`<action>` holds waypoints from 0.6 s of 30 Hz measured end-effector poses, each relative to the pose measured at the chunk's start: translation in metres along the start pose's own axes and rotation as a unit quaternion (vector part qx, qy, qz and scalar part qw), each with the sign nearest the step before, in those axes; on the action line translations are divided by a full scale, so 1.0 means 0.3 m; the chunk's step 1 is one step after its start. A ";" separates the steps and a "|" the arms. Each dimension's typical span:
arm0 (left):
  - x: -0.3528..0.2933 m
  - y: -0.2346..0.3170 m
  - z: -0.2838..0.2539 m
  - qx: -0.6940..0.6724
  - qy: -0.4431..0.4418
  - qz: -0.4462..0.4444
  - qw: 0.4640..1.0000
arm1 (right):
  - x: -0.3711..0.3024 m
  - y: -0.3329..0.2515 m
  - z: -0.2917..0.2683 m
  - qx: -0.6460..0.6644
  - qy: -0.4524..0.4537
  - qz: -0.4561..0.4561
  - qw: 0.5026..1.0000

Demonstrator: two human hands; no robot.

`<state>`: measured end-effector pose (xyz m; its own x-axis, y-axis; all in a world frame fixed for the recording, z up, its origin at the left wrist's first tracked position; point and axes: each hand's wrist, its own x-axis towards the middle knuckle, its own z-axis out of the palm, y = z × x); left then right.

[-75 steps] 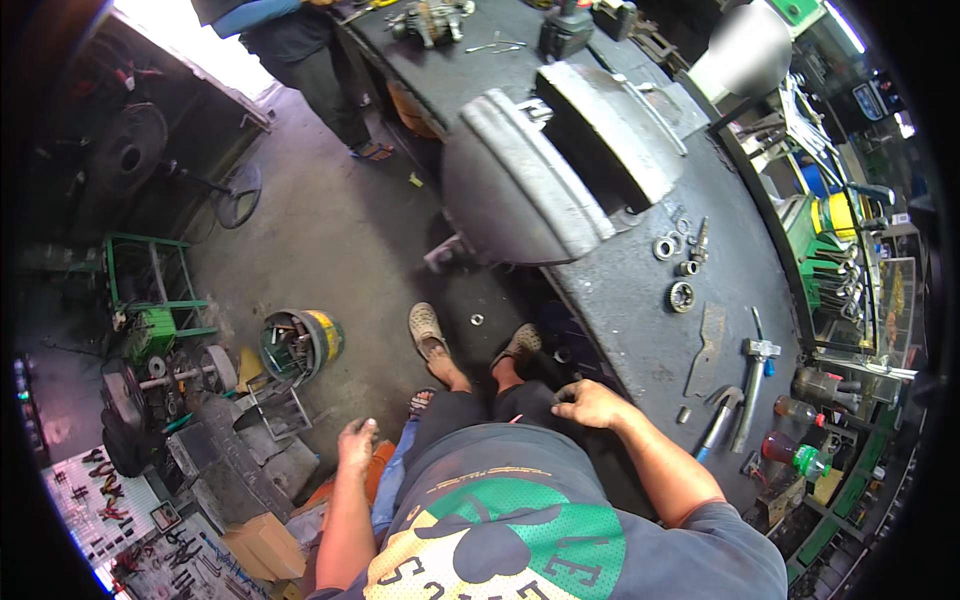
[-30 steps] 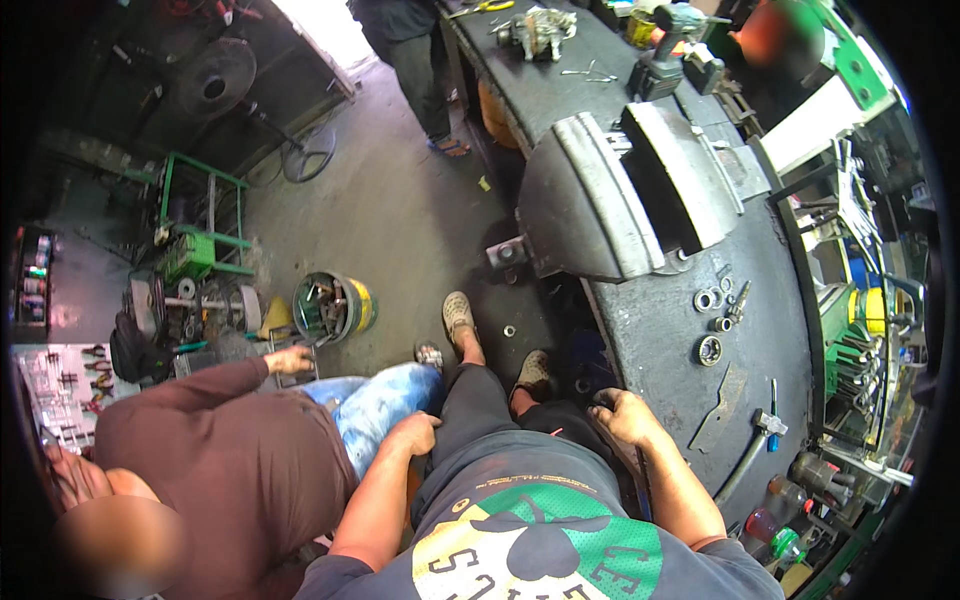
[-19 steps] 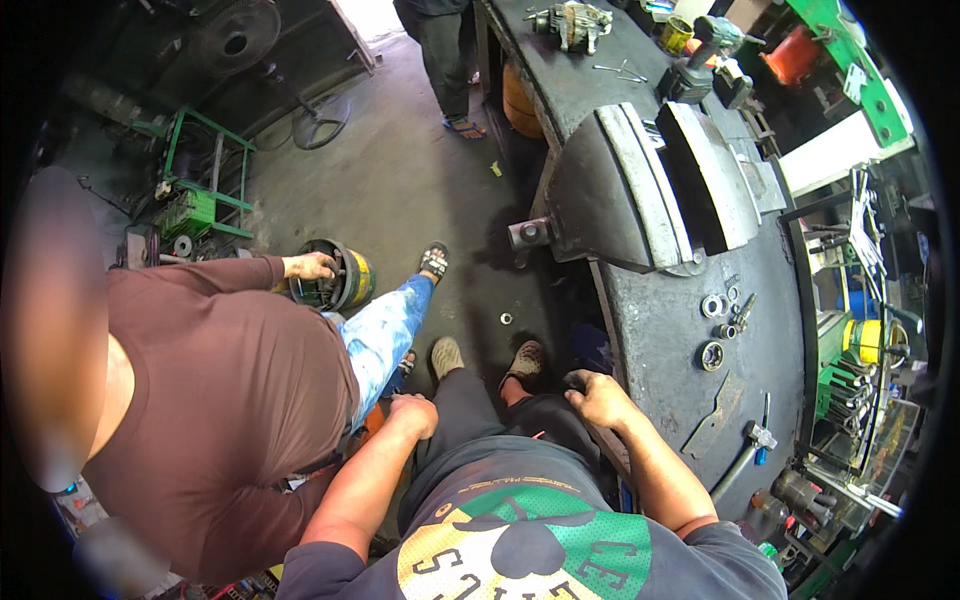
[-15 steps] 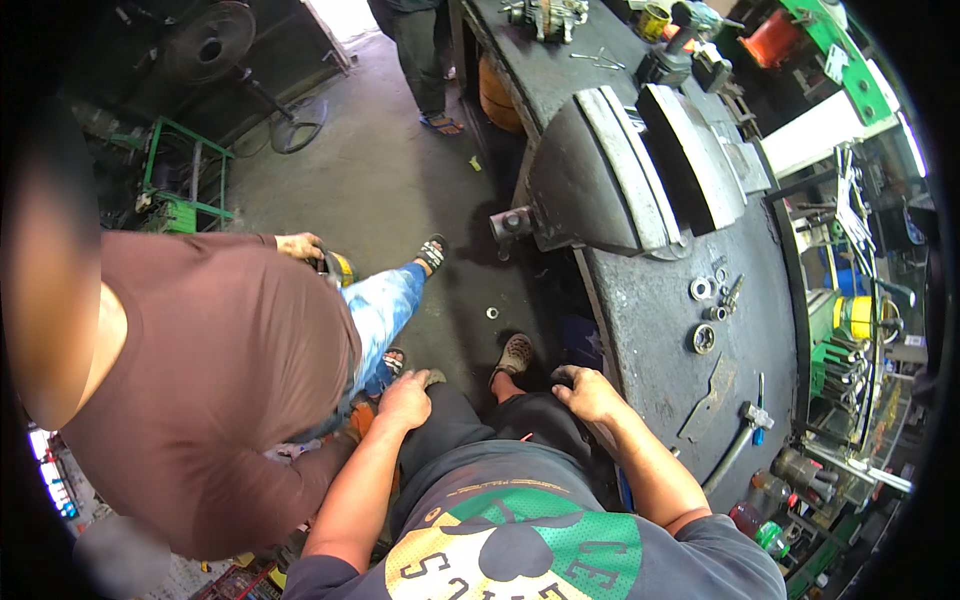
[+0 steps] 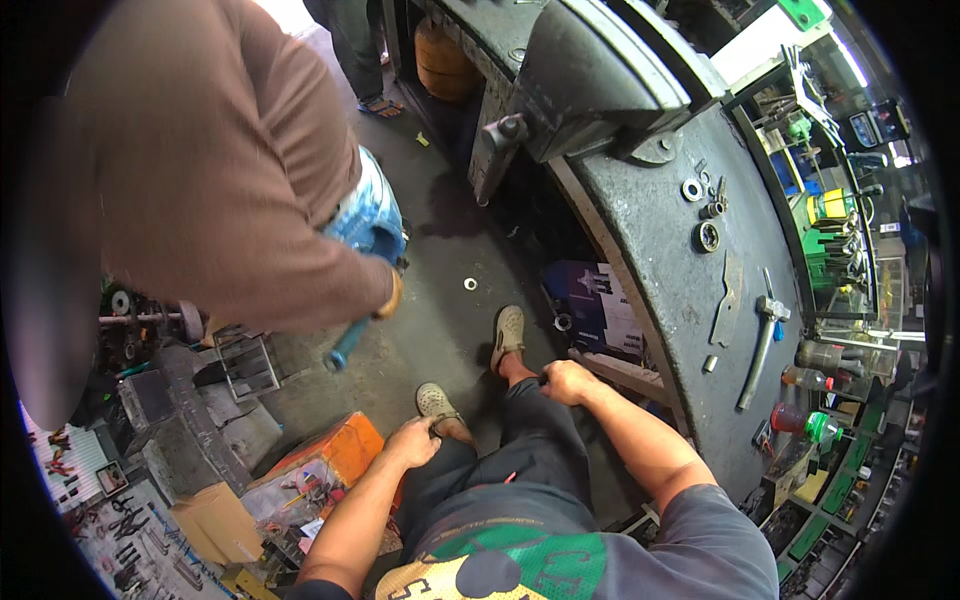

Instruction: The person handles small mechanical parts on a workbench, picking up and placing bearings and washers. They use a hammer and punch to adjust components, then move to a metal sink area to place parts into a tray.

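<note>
Black trousers (image 5: pixel 545 440) are touched, it appears, by both hands near the knees; the left hand (image 5: pixel 412 443) is laid at the left knee with its fingers folded under, and the right hand (image 5: pixel 568 382) is set over the right knee, likewise curled; no object is seen in either grip, though whether the fingers are pressed together or something small is hidden cannot be told; the arms are probably propped there for support while the body is bent forward.

Just to the right, a bench (image 5: pixel 665 290) is reached past the right knee; on it a bearing (image 5: pixel 707 237) is grouped with smaller rings, perhaps so that loose parts are not scattered; a flat metal plate (image 5: pixel 729 300) and a hammer (image 5: pixel 757 362) are laid farther along, the hammer presumably kept within reach; a heavy vise (image 5: pixel 590 85) is mounted at the bench's edge, likely so that work can overhang.

Ahead, a ring (image 5: pixel 470 284) is left on the floor; to the left, a blue bar (image 5: pixel 348 343) is held by a co-worker (image 5: pixel 230 180) in brown.
</note>
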<state>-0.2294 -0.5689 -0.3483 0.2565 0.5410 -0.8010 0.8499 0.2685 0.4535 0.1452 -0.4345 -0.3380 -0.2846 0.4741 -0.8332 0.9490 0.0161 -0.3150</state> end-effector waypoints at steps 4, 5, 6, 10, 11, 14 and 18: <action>0.098 -0.113 0.115 -0.049 -0.003 -0.007 0.999 | 0.284 -0.034 0.238 -0.062 -0.068 -0.007 0.996; 0.148 -0.132 0.142 -0.062 0.004 -0.008 0.998 | 0.398 -0.004 0.324 -0.091 -0.091 -0.005 0.992; 0.181 -0.146 0.169 -0.071 0.007 -0.010 0.997 | 0.605 0.124 0.531 -0.136 -0.113 -0.034 0.984; 0.455 -0.257 0.316 -0.006 0.031 0.026 0.999 | 0.962 0.113 0.730 -0.065 -0.114 0.025 0.991; 0.533 -0.262 0.327 0.008 0.002 0.046 0.999 | 1.033 0.092 0.740 -0.183 -0.138 -0.016 0.973; 0.801 -0.335 0.467 0.049 -0.056 0.088 0.993 | 1.380 0.213 1.006 -0.165 -0.075 0.020 0.983; 1.076 -0.365 0.525 0.112 -0.173 0.083 0.975 | 1.647 0.140 1.141 0.001 -0.020 0.071 0.997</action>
<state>-0.1672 -0.5493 -0.7182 0.5064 0.2513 -0.8249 0.8525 -0.0016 0.5228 -0.0019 -0.5008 -0.9184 -0.1519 0.4366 -0.8867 0.9800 -0.0500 -0.1925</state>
